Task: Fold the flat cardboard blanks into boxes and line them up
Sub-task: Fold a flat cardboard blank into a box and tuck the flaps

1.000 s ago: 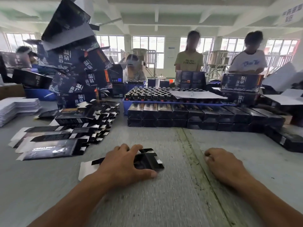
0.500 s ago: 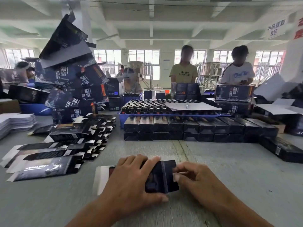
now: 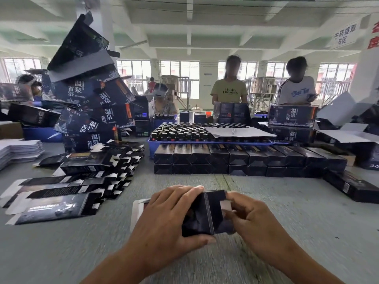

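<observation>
Head view was filled by a grey table (image 3: 61, 253). Across its far side a two-tier row of folded boxes (image 3: 246, 158) was lined up, with a blue tray (image 3: 151, 143) of bottles (image 3: 184, 131) behind it. At the left a spread pile of flat blanks (image 3: 67, 187) was laid. Near the front edge, one dark blank (image 3: 202, 214) was gripped from the left by the left hand (image 3: 168, 218), fingers over its top and thumb beneath, while its right end flap was pinched by the right hand (image 3: 250, 218).
</observation>
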The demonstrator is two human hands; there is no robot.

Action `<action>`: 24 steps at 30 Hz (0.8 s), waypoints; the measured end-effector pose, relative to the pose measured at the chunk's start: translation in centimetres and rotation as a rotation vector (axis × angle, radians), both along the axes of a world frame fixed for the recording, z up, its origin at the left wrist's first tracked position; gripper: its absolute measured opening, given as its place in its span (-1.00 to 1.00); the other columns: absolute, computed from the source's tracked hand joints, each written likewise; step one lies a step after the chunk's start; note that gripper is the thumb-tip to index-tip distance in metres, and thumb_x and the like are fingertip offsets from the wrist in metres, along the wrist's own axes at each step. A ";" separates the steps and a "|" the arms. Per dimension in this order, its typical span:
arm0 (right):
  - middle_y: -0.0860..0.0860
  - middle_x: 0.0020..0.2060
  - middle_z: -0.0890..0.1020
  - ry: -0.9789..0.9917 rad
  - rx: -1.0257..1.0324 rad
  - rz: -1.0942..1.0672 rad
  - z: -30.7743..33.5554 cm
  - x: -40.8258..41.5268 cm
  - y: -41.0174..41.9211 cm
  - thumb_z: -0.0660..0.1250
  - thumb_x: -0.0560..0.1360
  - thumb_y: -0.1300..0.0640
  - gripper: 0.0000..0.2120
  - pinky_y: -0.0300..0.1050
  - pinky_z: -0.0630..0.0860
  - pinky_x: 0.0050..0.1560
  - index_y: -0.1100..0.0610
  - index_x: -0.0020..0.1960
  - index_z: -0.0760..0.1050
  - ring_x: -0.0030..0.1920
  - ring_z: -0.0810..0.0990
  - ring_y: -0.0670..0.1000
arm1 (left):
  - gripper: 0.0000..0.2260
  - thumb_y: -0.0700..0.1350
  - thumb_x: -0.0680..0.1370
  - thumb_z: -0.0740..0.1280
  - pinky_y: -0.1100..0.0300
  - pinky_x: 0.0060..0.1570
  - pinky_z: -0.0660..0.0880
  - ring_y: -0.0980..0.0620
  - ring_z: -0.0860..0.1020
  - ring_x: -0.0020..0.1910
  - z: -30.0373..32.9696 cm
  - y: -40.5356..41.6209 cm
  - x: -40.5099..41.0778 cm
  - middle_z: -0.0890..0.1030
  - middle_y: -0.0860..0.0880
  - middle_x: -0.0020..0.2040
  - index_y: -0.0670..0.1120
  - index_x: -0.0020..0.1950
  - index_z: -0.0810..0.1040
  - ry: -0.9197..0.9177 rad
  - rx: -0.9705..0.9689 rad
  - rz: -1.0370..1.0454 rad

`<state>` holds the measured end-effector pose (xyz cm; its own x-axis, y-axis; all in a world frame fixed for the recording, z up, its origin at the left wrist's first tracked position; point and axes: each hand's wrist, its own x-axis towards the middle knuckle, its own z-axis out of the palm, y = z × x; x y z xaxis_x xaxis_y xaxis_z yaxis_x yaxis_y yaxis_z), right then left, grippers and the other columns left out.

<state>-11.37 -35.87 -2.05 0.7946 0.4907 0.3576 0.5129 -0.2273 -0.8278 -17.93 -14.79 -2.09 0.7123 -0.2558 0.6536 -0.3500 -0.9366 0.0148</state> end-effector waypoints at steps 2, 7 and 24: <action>-0.23 -0.02 0.71 -0.039 0.003 -0.024 0.0 -0.3 0.3 0.32 0.60 0.17 -0.62 -0.31 0.61 -0.16 -0.35 0.14 0.54 -0.06 0.70 -0.15 | -0.20 0.50 0.41 0.22 0.14 0.27 0.34 0.16 0.41 0.30 -0.1 0.1 0.0 0.48 0.17 0.35 0.08 0.52 0.28 -0.010 -0.025 -0.008; -0.26 -0.03 0.70 -0.100 0.046 -0.036 0.2 -0.7 0.3 0.33 0.61 0.16 -0.56 -0.28 0.62 -0.17 -0.42 0.18 0.45 -0.03 0.69 -0.17 | -0.32 0.42 0.49 0.19 0.02 0.24 0.47 0.00 0.50 0.30 -0.1 0.2 0.0 0.44 0.04 0.41 0.20 0.55 0.22 -0.062 0.071 -0.028; -0.18 -0.13 0.68 -0.336 0.036 -0.161 0.1 -1.6 0.4 0.31 0.62 0.10 -0.36 -0.32 0.60 -0.20 -0.55 0.40 0.15 -0.16 0.67 -0.18 | -0.46 0.19 0.45 0.40 -0.05 0.08 0.57 -0.14 0.54 0.28 0.0 0.2 0.1 0.41 -0.10 0.47 0.09 0.40 0.43 -0.068 0.068 -0.033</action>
<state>-12.94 -35.50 -1.97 0.6960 0.3509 0.6264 0.7173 -0.3008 -0.6285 -17.86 -14.54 -2.12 0.6570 -0.3238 0.6808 -0.3788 -0.9226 -0.0732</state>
